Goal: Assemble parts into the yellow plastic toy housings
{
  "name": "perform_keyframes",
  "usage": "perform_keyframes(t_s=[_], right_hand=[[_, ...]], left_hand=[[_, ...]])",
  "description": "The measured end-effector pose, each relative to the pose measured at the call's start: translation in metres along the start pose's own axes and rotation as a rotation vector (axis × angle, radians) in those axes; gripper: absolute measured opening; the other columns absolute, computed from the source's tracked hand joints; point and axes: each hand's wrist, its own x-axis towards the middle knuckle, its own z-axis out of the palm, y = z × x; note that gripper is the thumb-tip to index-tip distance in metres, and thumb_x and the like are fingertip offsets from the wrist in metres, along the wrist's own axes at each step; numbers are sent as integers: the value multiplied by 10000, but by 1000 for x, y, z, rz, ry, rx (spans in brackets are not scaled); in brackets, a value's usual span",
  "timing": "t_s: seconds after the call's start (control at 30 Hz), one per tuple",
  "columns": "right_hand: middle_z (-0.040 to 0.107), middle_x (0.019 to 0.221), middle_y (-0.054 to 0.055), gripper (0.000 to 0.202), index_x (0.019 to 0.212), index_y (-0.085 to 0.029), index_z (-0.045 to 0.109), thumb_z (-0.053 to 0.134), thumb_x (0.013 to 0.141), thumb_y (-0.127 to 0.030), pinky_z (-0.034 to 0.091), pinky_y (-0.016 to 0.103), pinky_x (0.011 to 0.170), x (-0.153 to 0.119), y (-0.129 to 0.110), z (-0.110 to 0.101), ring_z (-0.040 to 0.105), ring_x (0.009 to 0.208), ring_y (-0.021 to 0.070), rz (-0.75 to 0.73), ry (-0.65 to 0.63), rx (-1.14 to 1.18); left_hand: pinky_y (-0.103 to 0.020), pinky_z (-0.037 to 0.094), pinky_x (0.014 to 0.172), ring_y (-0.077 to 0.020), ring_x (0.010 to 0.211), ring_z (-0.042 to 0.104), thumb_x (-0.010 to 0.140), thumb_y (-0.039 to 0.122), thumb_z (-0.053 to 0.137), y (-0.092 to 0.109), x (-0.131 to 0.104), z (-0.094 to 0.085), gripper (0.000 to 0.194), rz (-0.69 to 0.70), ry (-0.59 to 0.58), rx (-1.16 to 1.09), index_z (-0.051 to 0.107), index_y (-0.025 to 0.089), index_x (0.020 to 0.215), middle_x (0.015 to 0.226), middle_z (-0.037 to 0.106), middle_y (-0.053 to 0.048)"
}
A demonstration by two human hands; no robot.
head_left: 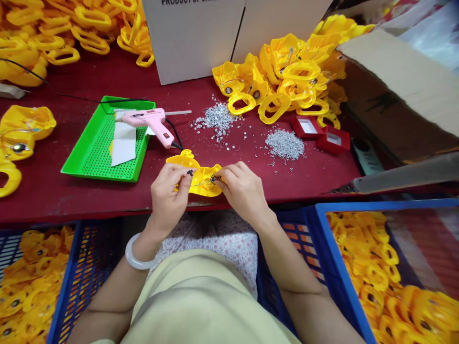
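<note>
A yellow plastic shell (205, 175) lies with its hollow side up at the front edge of the red table, between my hands. My left hand (169, 193) is closed in a pinch on a small black part (190, 172) above the shell's left side. Over the right end of the shell, the fingers of my right hand (243, 188) pinch a small dark round part (214, 178). Thin wires run across the shell between the two parts. A pink glue gun (152, 122) rests on the green tray (98, 173) behind my left hand.
Small silvery pieces lie in two piles (219, 118) (285, 144) behind my hands. Red boxes (333, 139) and yellow shells (283, 71) are at the back right, near a large carton (197, 40). Blue crates (322, 215) flank my lap. A grey bar (405, 175) juts in from the right.
</note>
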Motion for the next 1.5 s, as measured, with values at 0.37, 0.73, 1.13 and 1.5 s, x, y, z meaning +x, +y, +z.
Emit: perform_keyframes(t_s=[0.37,0.73,1.13,1.5], right_hand=[[696,930,89,170,915,-192,719,564,941,-258,463,345,695,-2,-4,8,546,845,211,-12,1,88],[702,907,77,201,888,-180,719,542,951,-250,388,336,607,0,-7,16,516,818,212,-19,-21,5],[689,885,80,200,871,-161,700,530,957,-221,393,337,625,-3,-10,18,505,834,215,-23,-8,-59],[708,904,87,225,940,-150,692,495,974,-252,447,333,685,-7,-7,19,521,819,206,-68,51,-46]], left_hand=[[-338,450,714,-196,764,532,946,199,546,-3,-1,-1,182,267,-327,281,655,178,802,755,616,-43],[-434,451,867,-270,1032,560,919,168,564,-9,-4,-1,103,278,-315,354,653,191,873,1061,696,-87],[-393,477,883,-225,948,678,921,143,591,-13,-6,3,57,302,-321,273,644,145,900,1011,730,-64],[-383,469,855,-219,915,703,926,140,583,-12,-6,4,75,304,-308,279,655,133,904,989,743,-59]])
